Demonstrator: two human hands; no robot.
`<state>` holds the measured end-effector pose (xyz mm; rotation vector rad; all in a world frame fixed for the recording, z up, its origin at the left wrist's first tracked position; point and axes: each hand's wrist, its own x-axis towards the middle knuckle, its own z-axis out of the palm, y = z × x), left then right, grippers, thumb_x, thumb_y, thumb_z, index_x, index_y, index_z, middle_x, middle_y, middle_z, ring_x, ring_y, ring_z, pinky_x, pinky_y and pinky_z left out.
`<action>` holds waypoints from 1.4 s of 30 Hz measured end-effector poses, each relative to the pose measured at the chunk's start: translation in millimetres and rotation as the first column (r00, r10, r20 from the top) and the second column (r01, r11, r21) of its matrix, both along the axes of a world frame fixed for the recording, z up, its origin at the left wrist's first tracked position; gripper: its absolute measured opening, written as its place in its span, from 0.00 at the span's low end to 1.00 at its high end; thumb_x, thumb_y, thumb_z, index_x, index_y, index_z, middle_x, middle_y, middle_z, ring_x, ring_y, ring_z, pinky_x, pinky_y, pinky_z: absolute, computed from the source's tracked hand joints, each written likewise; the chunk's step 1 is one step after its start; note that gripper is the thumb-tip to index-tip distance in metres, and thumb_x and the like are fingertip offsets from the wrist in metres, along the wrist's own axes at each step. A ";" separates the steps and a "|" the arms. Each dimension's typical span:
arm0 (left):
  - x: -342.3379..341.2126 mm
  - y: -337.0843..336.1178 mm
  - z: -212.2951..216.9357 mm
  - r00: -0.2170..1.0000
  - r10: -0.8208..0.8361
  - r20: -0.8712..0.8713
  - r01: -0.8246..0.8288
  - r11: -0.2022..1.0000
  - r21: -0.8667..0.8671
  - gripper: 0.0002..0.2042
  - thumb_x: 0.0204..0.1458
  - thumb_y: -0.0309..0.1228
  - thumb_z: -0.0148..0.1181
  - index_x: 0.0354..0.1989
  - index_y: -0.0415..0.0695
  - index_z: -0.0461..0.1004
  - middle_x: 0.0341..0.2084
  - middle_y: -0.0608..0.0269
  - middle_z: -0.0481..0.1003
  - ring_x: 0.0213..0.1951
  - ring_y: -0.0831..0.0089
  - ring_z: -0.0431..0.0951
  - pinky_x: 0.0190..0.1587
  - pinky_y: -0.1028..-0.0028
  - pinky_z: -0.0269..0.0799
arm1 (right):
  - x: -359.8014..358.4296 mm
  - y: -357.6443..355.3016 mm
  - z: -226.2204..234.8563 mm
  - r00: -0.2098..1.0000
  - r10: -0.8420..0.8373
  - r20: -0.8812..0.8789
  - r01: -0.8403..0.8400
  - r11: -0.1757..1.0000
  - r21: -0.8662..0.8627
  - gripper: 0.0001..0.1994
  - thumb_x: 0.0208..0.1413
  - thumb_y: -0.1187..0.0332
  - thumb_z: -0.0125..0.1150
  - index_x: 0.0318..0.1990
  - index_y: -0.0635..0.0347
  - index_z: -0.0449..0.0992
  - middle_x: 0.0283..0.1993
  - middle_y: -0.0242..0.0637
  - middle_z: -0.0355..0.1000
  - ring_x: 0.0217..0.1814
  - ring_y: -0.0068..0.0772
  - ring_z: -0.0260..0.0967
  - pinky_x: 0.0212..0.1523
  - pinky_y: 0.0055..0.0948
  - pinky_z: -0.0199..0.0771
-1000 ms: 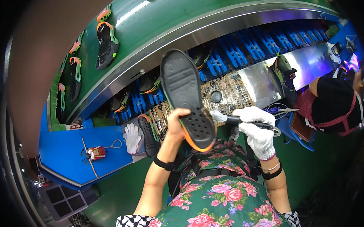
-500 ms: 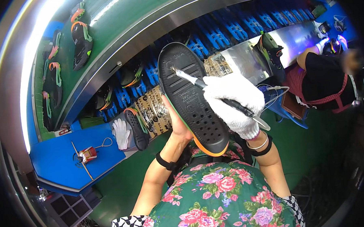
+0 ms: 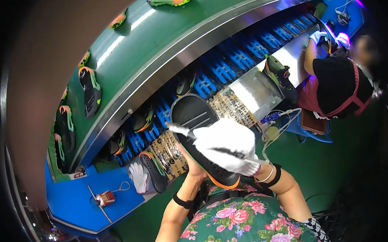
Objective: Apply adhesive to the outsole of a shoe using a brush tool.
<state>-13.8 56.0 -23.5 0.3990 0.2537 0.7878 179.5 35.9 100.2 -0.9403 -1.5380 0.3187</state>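
Observation:
A black shoe (image 3: pixel 192 110) with an orange rim at its near end is held sole up in front of me. My bare left hand (image 3: pixel 194 166) is closed around its left side, fingers partly hidden underneath. My right hand (image 3: pixel 227 143), in a white knitted glove, grips a thin brush (image 3: pixel 180 130) with a pale front, a dark grip and a clear tube at its back. The brush tip lies at the sole's left edge. My gloved hand covers much of the sole's middle.
A blue table (image 3: pixel 71 191) at left bears a red can (image 3: pixel 105 198) with a stick. Beside it are a white glove (image 3: pixel 139 177) and another black shoe (image 3: pixel 153 171). Shoes ride the green belt (image 3: pixel 126 63) beyond. A co-worker (image 3: pixel 339 82) sits at right.
The view has shifted, and the shoe appears lower. The brush tip has moved from the sole's upper middle to its left edge. A blurred brown shape now covers the upper left.

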 end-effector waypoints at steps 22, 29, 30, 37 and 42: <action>13.9 24.6 -27.3 0.891 -0.064 0.450 0.136 0.982 -0.130 0.55 0.53 0.83 0.29 0.73 0.45 0.62 0.67 0.54 0.70 0.67 0.55 0.71 0.71 0.52 0.65 | -0.3 -2.2 -16.0 0.989 -0.041 -0.144 0.037 0.999 -0.033 0.14 0.49 0.75 0.74 0.46 0.63 0.86 0.46 0.42 0.84 0.44 0.41 0.81 0.44 0.35 0.81; 15.0 24.5 -19.5 0.867 -0.137 0.479 0.178 0.983 -0.040 0.58 0.49 0.85 0.29 0.68 0.41 0.67 0.63 0.53 0.74 0.64 0.53 0.74 0.68 0.53 0.69 | -21.6 -10.0 -19.3 0.999 -0.036 -0.013 0.037 0.998 0.046 0.16 0.49 0.76 0.73 0.48 0.61 0.86 0.46 0.40 0.84 0.44 0.42 0.81 0.45 0.37 0.81; 15.6 25.4 -21.4 0.850 -0.148 0.505 0.184 0.983 -0.022 0.58 0.49 0.85 0.29 0.68 0.41 0.68 0.63 0.53 0.74 0.63 0.53 0.75 0.67 0.53 0.70 | -18.1 -11.0 -17.6 0.998 -0.014 -0.065 0.014 1.000 0.003 0.15 0.49 0.76 0.73 0.47 0.61 0.86 0.46 0.40 0.84 0.43 0.42 0.81 0.45 0.37 0.81; 0.0 21.9 -18.6 0.968 0.025 -0.248 -0.008 0.998 0.070 0.43 0.58 0.69 0.38 0.65 0.41 0.70 0.57 0.54 0.77 0.57 0.60 0.79 0.62 0.57 0.75 | -15.9 -12.5 -30.9 0.993 -0.106 0.053 0.106 0.994 -0.002 0.14 0.52 0.75 0.71 0.48 0.59 0.86 0.47 0.41 0.83 0.45 0.43 0.81 0.48 0.39 0.80; -20.7 31.3 -43.9 0.989 -0.048 0.139 0.084 0.959 -0.269 0.60 0.47 0.87 0.31 0.67 0.40 0.68 0.59 0.51 0.76 0.59 0.55 0.78 0.63 0.54 0.74 | -5.7 -11.0 -29.8 0.976 0.081 -0.202 -0.105 0.989 -0.107 0.12 0.51 0.74 0.73 0.44 0.58 0.87 0.43 0.40 0.84 0.42 0.41 0.82 0.43 0.37 0.81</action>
